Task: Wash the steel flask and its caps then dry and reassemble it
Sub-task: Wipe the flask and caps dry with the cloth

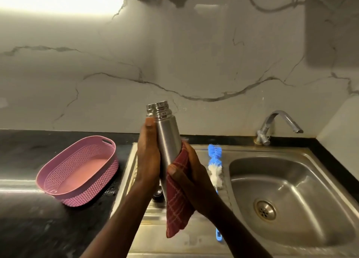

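Note:
The steel flask (166, 139) stands upright in the air above the sink's drainboard, its threaded neck bare with no cap on it. My left hand (147, 156) grips its left side, thumb up near the neck. My right hand (191, 172) holds a red checked cloth (177, 205) wrapped round the flask's lower half, and the cloth's end hangs down. A dark round piece (157, 193), maybe a cap, peeks out on the drainboard under my left wrist, mostly hidden.
A pink plastic basket (64, 172) sits on the dark counter at left. A blue and white bottle brush (214, 172) lies on the drainboard. The steel sink bowl (318, 189) with its drain is at right, the tap (279, 123) behind it.

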